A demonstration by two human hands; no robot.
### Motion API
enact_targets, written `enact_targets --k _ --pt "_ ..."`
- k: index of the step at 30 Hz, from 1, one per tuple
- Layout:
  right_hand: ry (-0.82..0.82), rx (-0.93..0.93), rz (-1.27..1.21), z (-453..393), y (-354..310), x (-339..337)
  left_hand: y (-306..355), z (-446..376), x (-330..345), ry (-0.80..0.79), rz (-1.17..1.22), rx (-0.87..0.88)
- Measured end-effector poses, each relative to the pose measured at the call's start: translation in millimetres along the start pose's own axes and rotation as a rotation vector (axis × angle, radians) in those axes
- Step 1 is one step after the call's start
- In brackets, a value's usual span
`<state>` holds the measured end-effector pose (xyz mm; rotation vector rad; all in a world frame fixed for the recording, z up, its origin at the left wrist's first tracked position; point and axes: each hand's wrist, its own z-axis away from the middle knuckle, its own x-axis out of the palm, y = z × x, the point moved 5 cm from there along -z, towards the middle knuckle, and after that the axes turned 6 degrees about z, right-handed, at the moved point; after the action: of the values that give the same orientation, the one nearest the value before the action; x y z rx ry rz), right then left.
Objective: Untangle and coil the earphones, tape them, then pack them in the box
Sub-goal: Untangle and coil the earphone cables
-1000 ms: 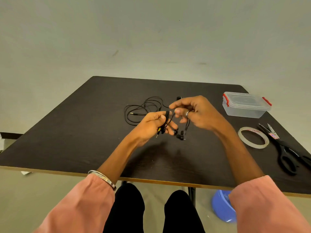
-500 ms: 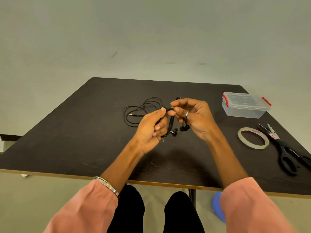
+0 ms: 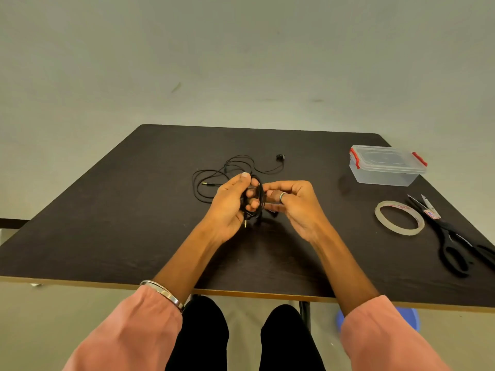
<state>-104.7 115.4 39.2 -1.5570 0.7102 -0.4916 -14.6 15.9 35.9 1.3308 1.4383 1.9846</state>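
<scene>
Black scissors [image 3: 455, 242] lie on the dark table [image 3: 107, 223]; blue tub [image 3: 409, 318] beneath.

On the table [image 3: 107, 236], both hands meet at centre around coiled earphones [image 3: 255, 199]. Loose earphones [image 3: 227, 170] lie behind at 11 o'clock. Box [image 3: 385, 167] at 2 o'clock; tape roll [image 3: 399, 217] and scissors [image 3: 452, 236] at 3.

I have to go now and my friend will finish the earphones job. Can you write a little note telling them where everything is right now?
Left hand holds the coiled earphones; right hand pinches the cable beside the coil.
A second, loose pair of earphones lies on the table behind the hands.
The tape roll and scissors lie to the right; the box is shut.
Done: one coil nearly wound.
Left: tape it, coil and tape the other pair, pack both.
</scene>
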Motion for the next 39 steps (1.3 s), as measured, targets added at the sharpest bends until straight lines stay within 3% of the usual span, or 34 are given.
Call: enact_targets --k 4,21,32,39 --pt "-0.057 0.038 -0.040 3 -3 5 -2 3 6 -0.017 -0.151 0.025" --pt "0.247 0.107 0.025 3 10 -3 -8 3 13 0.232 -0.475 0.300" --pt "0.148 0.109 -0.137 12 7 -4 -12 -1 11 0.200 -0.405 0.150" --pt "0.135 0.086 -0.150 19 8 -6 -22 -4 10 0.066 -0.121 -0.084"
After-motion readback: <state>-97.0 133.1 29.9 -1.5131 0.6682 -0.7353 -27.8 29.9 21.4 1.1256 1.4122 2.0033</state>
